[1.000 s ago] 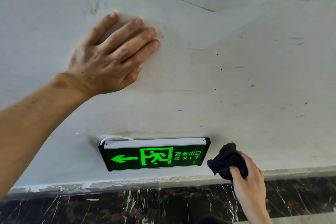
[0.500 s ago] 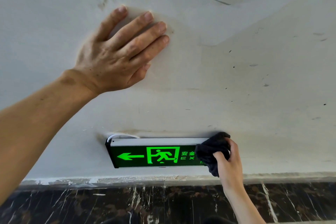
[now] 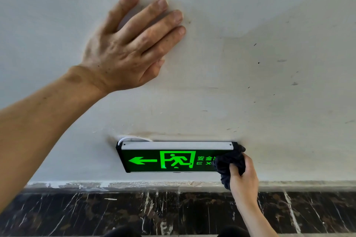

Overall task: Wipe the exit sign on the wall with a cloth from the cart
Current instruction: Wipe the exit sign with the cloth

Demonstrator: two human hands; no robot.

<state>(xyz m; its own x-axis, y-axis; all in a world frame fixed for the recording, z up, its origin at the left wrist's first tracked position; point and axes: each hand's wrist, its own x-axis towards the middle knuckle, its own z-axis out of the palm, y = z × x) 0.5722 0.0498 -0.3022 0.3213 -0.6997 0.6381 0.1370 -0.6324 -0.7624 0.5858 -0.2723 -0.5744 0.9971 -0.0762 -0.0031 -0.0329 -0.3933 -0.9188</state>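
Now your right hand [image 3: 243,178] grips the dark cloth [image 3: 229,161] against the exit sign [image 3: 169,157]; left hand [image 3: 125,48] fingers splayed flat on the wall [image 3: 269,82].

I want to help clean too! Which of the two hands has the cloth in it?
The right hand, low beside the exit sign, grips the dark cloth against the sign's right end. The left hand lies flat and empty on the wall above.
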